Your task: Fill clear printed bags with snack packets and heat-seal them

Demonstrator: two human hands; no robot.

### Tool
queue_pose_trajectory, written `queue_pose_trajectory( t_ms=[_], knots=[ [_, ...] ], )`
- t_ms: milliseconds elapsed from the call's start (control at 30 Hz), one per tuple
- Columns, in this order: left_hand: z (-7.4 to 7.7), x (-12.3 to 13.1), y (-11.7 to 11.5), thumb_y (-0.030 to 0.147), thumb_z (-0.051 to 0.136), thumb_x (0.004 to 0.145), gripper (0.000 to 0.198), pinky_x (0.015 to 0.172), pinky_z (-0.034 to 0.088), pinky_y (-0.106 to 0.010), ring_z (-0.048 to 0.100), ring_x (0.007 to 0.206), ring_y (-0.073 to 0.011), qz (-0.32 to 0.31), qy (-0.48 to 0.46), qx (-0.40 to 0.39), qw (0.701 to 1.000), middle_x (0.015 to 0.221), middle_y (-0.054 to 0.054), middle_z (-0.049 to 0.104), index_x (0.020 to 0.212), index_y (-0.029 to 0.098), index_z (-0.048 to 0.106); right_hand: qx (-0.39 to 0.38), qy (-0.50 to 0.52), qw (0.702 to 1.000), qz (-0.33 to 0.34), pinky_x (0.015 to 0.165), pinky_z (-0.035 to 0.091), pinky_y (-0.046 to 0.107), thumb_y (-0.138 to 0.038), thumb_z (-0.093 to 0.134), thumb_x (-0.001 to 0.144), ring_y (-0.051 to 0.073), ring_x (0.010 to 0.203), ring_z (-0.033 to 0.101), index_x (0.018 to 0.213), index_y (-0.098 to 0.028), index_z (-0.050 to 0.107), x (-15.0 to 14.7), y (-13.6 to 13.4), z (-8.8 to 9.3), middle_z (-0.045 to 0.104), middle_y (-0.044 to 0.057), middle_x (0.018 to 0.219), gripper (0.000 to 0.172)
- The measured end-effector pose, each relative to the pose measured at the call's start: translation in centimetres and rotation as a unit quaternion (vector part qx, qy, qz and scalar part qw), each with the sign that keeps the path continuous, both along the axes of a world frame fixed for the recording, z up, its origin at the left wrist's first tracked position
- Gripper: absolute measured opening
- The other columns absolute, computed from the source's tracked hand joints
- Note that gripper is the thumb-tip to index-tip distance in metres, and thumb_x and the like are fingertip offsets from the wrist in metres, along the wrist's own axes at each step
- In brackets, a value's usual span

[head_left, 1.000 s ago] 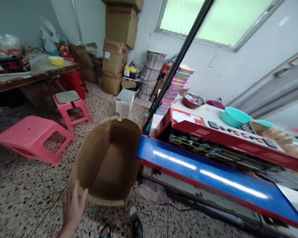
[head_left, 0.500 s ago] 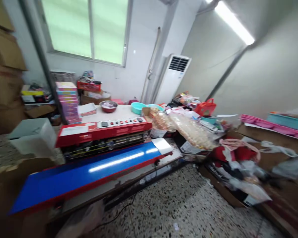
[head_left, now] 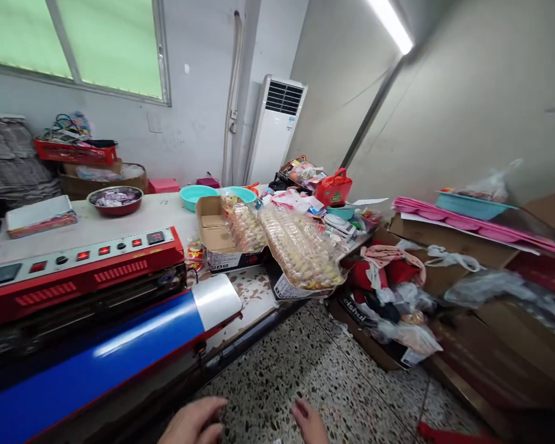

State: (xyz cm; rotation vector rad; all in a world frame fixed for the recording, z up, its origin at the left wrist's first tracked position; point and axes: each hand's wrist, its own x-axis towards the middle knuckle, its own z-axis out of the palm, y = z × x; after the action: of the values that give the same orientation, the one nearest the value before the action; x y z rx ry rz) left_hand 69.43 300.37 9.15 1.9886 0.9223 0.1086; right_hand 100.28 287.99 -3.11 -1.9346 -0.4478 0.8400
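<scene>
My left hand is low in the head view, fingers loosely bent and apart, with nothing in it. My right hand is a little to its right, also empty, its fingers pointing up and partly cut off by the lower edge. Both are over the speckled floor and touch nothing. Up and left of my left hand runs the blue belt of a red sealing machine with lit switches. Clear packs of small filled pieces lie across a cardboard box at the table's end.
A cardboard box holds more clear packs. Behind are a bowl, turquoise basins and a red bag. On the right, boxes with clothes and plastic bags crowd the floor, below pink trays.
My view has swung right and come closer to the table's end. Both my hands have come into view at the bottom. The packs and boxes look larger.
</scene>
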Motion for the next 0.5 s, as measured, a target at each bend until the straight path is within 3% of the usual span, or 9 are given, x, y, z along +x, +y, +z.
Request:
queue_pose_trajectory(
  t_ms=[100,233,333,500],
  knots=[
    [4.2,6.4,5.3,0.042,0.048,0.087,0.038,0.090,0.048,-0.032,0.062,0.099,-0.0216,0.006,-0.030,0.044,0.999,0.108,-0.005,0.068,0.121,0.029,0.061,0.050,0.028,0.998,0.031,0.092,0.050,0.049,-0.051,0.070,0.048,0.038,0.098,0.066,0.071,-0.021,0.072,3.5,3.8,1.3,0.074,0.013,0.090,0.038],
    [8.3,12.7,11.8,0.037,0.048,0.088,0.035,0.090,0.047,-0.031,0.062,0.098,-0.0200,0.013,-0.065,0.067,0.995,0.107,-0.005,0.068,0.118,0.025,0.062,0.045,0.034,0.996,0.068,0.093,0.051,0.044,-0.057,0.068,0.054,0.035,0.104,0.065,0.089,-0.018,0.074,6.0,7.6,5.6,0.071,0.016,0.105,0.052],
    [9.1,15.4,16.2,0.032,0.052,0.086,0.030,0.088,0.047,-0.032,0.063,0.097,-0.0201,0.072,-0.075,0.097,0.990,0.104,-0.005,0.069,0.111,0.022,0.064,0.062,0.015,0.989,0.130,0.094,0.051,0.038,-0.056,0.065,0.065,0.031,0.108,0.063,0.102,-0.018,0.072,7.5,11.3,9.3,0.068,0.014,0.114,0.053],
    [8.1,18.7,22.9,0.026,0.056,0.084,0.026,0.087,0.048,-0.035,0.062,0.096,-0.0213,0.210,-0.059,0.196,0.956,0.105,-0.007,0.067,0.109,0.019,0.062,0.164,-0.123,0.948,0.243,0.089,0.055,0.034,-0.044,0.056,0.084,0.025,0.103,0.066,0.114,-0.019,0.066,10.3,20.3,15.9,0.067,0.012,0.116,0.041]
  ],
)
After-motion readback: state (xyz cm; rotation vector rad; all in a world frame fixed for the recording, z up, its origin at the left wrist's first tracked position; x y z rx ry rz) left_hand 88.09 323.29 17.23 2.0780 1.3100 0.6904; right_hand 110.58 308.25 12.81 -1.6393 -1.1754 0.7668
